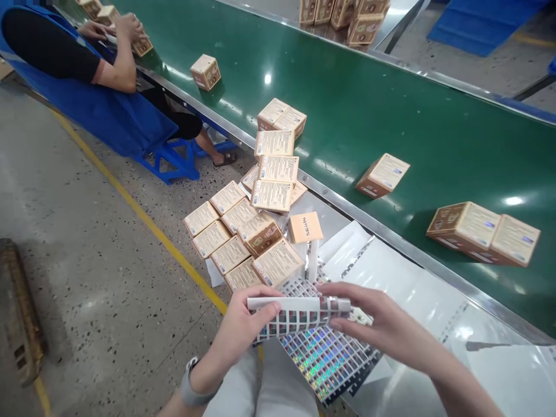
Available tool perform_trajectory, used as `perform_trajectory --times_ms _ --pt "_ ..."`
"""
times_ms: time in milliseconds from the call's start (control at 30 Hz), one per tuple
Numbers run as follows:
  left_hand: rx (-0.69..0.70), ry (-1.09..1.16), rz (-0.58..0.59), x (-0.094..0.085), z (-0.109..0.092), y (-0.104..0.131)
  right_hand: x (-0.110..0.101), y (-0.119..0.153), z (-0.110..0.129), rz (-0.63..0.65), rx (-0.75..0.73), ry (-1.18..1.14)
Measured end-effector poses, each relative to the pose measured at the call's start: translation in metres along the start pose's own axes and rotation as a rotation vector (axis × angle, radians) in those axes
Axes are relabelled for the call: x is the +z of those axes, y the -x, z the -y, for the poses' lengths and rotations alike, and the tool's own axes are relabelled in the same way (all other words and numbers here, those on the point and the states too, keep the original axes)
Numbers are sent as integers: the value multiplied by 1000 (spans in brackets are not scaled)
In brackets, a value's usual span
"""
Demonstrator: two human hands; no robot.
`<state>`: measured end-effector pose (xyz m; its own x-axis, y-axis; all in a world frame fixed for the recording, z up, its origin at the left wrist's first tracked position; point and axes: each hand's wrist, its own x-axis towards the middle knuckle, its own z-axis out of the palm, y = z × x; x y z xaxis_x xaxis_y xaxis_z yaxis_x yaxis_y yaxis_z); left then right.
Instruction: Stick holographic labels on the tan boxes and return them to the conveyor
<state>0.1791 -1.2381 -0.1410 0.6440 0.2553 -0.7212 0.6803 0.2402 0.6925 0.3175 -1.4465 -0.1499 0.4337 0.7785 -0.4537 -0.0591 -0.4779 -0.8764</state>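
A curled sheet of small stickers (295, 318) is held up above my lap, its white backing folded over along the top. My left hand (237, 327) grips the left end, thumb across the front. At the right end, the fingers and thumb of my right hand (382, 318) close around the rolled edge. Beneath it lies a shiny holographic sticker sheet (328, 359) with rows of small labels, resting on other sheets. Just beyond my hands, small brown cartons (278, 263) sit grouped on the side table.
A green conveyor belt (330, 110) runs diagonally past, carrying scattered cartons (384, 174). White backing sheets (382, 272) cover the table at right. A lone tan carton (305, 226) stands by the belt's metal edge. At upper left a seated co-worker (117, 75) handles cartons.
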Motion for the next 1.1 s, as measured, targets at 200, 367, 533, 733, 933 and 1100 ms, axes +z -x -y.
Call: perform_trajectory --times_ms 200,367,533,733,933,1100 --pt "521 -652 23 1 -20 12 25 28 -3 -302 -21 -60" --pt "862 -992 166 29 -29 20 39 51 -6 -377 -99 16" --pt "861 -1039 275 30 -29 14 54 61 -4 -569 -145 208" --pt "971 -1081 431 -10 -41 -5 87 37 24 -762 -286 510" --pt "1074 -1110 607 -57 -69 -28 132 1 48 -864 -158 439" --pt "974 -1100 625 -82 -84 -42 155 -21 67 -937 -122 444"
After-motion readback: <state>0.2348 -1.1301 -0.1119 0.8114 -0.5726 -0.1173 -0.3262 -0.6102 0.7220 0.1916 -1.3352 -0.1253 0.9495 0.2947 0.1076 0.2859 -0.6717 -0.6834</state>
